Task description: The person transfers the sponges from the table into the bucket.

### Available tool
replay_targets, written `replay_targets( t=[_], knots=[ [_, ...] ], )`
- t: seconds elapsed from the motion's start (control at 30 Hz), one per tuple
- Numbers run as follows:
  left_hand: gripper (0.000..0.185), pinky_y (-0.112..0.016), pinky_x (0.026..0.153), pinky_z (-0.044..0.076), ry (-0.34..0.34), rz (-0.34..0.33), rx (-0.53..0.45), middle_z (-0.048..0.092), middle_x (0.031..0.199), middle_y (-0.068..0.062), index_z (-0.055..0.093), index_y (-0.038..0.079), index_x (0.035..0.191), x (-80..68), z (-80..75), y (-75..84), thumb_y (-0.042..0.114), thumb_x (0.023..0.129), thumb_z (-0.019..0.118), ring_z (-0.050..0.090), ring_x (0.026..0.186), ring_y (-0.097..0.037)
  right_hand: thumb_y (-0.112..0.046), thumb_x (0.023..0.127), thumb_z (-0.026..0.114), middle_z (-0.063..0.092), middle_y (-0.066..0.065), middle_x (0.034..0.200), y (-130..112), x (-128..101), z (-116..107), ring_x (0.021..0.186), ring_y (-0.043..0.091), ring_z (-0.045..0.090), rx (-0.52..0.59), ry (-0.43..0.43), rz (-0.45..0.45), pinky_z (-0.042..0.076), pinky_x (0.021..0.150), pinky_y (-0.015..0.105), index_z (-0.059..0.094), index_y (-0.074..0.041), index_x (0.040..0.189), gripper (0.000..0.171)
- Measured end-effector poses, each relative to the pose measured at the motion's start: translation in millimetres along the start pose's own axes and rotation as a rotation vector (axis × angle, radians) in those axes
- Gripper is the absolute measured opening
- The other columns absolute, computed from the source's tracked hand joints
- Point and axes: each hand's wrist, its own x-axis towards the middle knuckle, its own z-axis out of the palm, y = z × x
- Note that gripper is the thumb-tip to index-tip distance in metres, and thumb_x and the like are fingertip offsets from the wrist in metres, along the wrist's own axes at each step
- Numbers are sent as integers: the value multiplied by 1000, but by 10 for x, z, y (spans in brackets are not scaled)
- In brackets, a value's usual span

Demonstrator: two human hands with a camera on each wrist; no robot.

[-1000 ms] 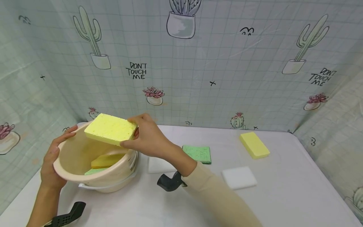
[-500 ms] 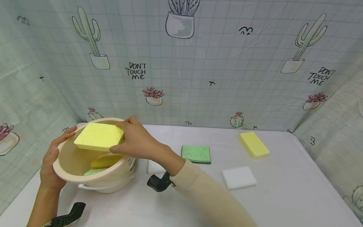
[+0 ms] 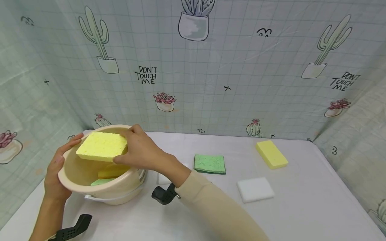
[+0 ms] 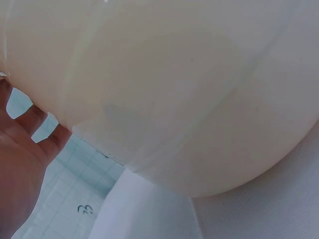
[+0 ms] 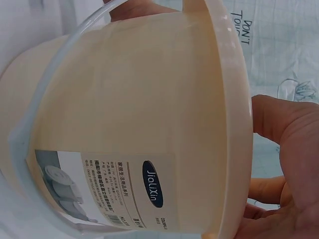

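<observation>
So the biggest thing here is the table (image 3: 301,214), covered in white cloth, with a cactus curtain (image 3: 211,83) all around the back. On the table at about 9 o'clock sits the cream bucket (image 3: 117,189), tipped a little toward the person. It looks like thin plastic, light and smooth, so it could slide or roll if nobody held it. The left hand (image 3: 55,174) holds its rim at the 9 o'clock side, thumb over the edge and fingers round the outside wall.

The right hand (image 3: 141,152) pinches the yellow sponge (image 3: 101,145) by its 3 o'clock end, thumb under and fingers on top. The sponge is over the bucket's mouth, just inside the rim, lying nearly flat. It looks soft, squashy and very light, not slippery, and it will not break. Holding it by the short end or the two long sides seems best.

Inside the bucket lie an orange-yellow sponge (image 3: 110,172) and a green one (image 3: 101,181), so room is getting small.

Out at 3 o'clock on the table are a green sponge (image 3: 209,164), a white sponge (image 3: 255,189) and another yellow sponge at 2 o'clock (image 3: 272,154). A second white one (image 3: 164,179) peeks out behind the right wrist. None of them blocks the way.
</observation>
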Motion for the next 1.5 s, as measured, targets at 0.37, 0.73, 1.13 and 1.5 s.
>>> replay_targets(
  t=[0.37, 0.73, 1.13, 1.5],
  knots=[
    [51, -23, 102, 35, -9, 7, -1, 21, 153, -15, 37, -7, 140, 6, 5, 13, 10, 95, 19, 19, 140, -23, -35, 79, 75, 46, 5, 122, -25, 50, 40, 91, 7, 51, -40, 2, 28, 44, 78, 15, 49, -10, 137, 68],
    [51, -24, 103, 34, -10, 12, -4, 22, 153, -15, 36, -7, 140, 4, 10, 18, 8, 95, 17, 16, 141, -24, -37, 80, 75, 47, 5, 125, -22, 71, 62, 95, 8, 52, -75, 2, 23, 45, 81, 16, 50, -9, 137, 68],
    [51, -22, 103, 35, -16, 17, 11, 21, 153, -15, 37, -7, 140, 4, 23, 16, 7, 95, 15, 17, 141, -24, -30, 82, 73, 47, 4, 130, 19, 69, 43, 101, 8, 52, -61, 17, 1, 43, 84, 15, 49, -7, 137, 65],
    [51, -23, 102, 35, -10, 8, 24, 22, 153, -14, 37, -6, 140, -7, 5, 4, 10, 95, 18, 18, 141, -23, -28, 85, 71, 45, 7, 136, 16, 75, 45, 114, 10, 48, -76, -3, -14, 41, 90, 16, 46, -4, 139, 65]
  ],
)
